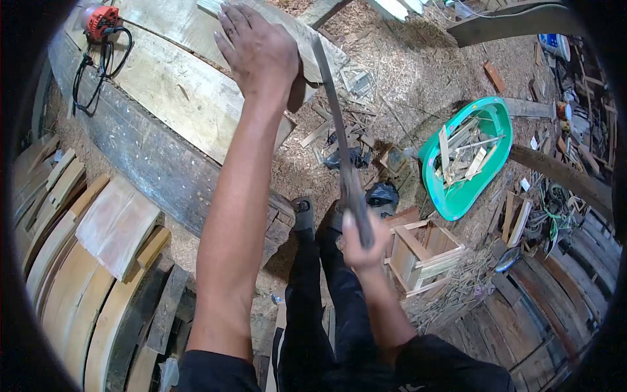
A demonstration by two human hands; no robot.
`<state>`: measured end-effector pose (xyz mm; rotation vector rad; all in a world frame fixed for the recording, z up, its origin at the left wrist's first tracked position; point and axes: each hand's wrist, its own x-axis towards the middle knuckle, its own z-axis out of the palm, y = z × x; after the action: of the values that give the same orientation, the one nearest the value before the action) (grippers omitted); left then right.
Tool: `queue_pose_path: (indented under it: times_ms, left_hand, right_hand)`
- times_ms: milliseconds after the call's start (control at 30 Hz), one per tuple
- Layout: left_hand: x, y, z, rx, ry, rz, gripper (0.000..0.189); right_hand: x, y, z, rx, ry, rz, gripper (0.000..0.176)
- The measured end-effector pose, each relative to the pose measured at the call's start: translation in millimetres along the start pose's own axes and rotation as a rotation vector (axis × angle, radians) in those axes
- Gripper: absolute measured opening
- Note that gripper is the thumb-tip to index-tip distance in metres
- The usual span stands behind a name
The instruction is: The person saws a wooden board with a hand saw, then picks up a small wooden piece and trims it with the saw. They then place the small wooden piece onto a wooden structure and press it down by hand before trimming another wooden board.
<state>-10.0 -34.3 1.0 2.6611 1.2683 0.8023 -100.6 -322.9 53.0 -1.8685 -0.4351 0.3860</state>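
My left hand (258,49) rests on a pale wooden plank (307,42) that lies across a big timber slab (176,91), fingers curled over its edge. My right hand (361,240) grips the handle of a long machete (333,111), its blade angled up toward the plank's end just right of my left hand. My legs in dark trousers and sandals stand on the sawdust floor below.
A red power tool (99,21) with a black cord sits on the slab at top left. A green tub (467,157) holds wood scraps. A small wooden crate (421,251) stands by my right foot. Curved boards (85,261) are stacked at left; planks lie at right.
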Motion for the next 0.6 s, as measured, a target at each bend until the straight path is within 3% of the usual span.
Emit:
queue_pose_path:
  times_ms: [100, 233, 300, 400, 500, 533, 600]
  left_hand:
    - [0.4, -5.2, 2.2, 0.010, 0.001, 0.038, 0.059]
    - [-1.2, -1.3, 0.1, 0.004, -0.022, -0.004, 0.058]
    - [0.6, 0.5, 2.4, -0.006, 0.003, -0.020, 0.058]
    - [0.6, 0.9, 0.8, -0.026, -0.020, -0.026, 0.059]
    - [-1.0, -5.9, 2.9, -0.031, -0.024, 0.026, 0.060]
    - [-2.7, -1.8, 1.5, -0.044, -0.036, -0.001, 0.061]
    - [1.9, 1.3, -1.4, -0.058, -0.035, -0.046, 0.061]
  right_hand:
    - [57.8, 6.0, 22.1, 0.115, -0.139, 0.280, 0.011]
    - [-14.3, 10.3, -7.2, -0.063, -0.073, 0.003, 0.009]
    - [-17.6, 14.4, -5.6, 0.022, -0.035, 0.035, 0.008]
    - [52.6, 5.8, 14.1, 0.024, -0.094, 0.060, 0.011]
    - [41.9, 9.5, 20.1, 0.029, -0.108, 0.025, 0.012]
    - [18.8, 1.1, 3.4, -0.020, -0.132, 0.104, 0.012]
    - [-12.0, -1.2, -2.6, 0.020, -0.012, 0.000, 0.013]
